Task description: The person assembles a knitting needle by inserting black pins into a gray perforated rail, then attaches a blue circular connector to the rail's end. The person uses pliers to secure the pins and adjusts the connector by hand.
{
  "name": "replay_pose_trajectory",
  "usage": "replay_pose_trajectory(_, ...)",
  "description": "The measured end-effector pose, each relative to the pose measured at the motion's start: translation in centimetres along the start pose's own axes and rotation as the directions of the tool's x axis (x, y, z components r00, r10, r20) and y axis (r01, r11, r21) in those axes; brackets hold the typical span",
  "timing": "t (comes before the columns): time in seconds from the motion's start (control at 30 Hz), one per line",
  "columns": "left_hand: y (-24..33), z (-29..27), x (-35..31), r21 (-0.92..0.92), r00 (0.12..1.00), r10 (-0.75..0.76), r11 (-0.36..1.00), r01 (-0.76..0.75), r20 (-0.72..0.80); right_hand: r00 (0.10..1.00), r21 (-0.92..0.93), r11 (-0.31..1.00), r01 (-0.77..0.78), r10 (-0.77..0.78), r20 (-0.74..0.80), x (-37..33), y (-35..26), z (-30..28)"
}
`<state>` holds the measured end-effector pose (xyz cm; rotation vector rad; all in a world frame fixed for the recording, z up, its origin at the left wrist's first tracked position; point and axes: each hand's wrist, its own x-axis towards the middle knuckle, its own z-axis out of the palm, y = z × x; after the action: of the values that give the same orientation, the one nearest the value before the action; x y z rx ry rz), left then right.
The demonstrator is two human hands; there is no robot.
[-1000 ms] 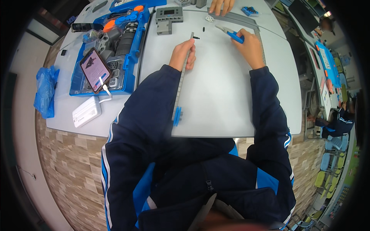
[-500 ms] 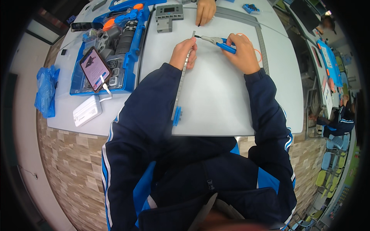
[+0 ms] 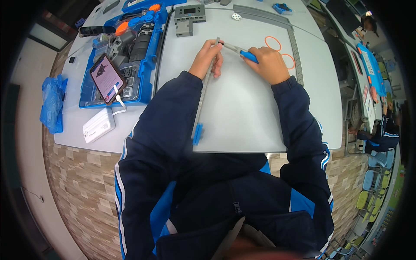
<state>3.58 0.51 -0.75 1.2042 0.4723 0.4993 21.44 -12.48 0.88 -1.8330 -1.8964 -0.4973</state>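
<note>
Pliers (image 3: 249, 56) in right grip (image 3: 270, 65), power bank (image 3: 99, 125) with small dark lettering

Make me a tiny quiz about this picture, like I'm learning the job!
1. Which grip is holding the blue-handled pliers?
2. True or false: the phone is on the floor.
3. Pick one. The left grip is holding:
a) a white cable
b) a blue bag
c) a long gray strip

Key:
1. The right grip.
2. False; it rests on the blue case.
3. c
</note>
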Motion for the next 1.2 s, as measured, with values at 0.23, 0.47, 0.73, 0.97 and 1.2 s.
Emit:
replay_pose_trajectory(0.23,-0.1,-1.3,0.1,-0.061,0.990,-0.100,0.992,0.106,0.101,0.993,0.051,0.997,0.055,-0.060,0.103,-2.0,-0.8,0.4)
replay_pose_trajectory(0.47,-0.9,-0.3,-0.5,0.097,0.988,-0.078,0.993,0.065,0.131,0.994,0.139,0.987,0.084,-0.094,0.063,-4.1,-0.4,0.3)
replay_pose_trajectory(0.73,-1.0,0.1,-0.8,0.270,0.979,-0.056,0.963,0.001,0.195,0.997,0.154,0.988,-0.017,0.005,0.074,-6.2,-2.0,-0.6)
replay_pose_trajectory(0.97,0.2,-1.4,-0.4,0.080,0.989,-0.026,0.997,0.015,0.143,0.972,0.220,0.949,-0.224,0.200,0.125,-10.3,-2.2,-4.4)
replay_pose_trajectory(1.2,-0.5,-1.6,-0.1,0.079,0.980,-0.062,0.996,0.048,0.189,0.886,0.122,0.883,-0.453,0.431,0.172,-13.2,-0.8,-6.5)
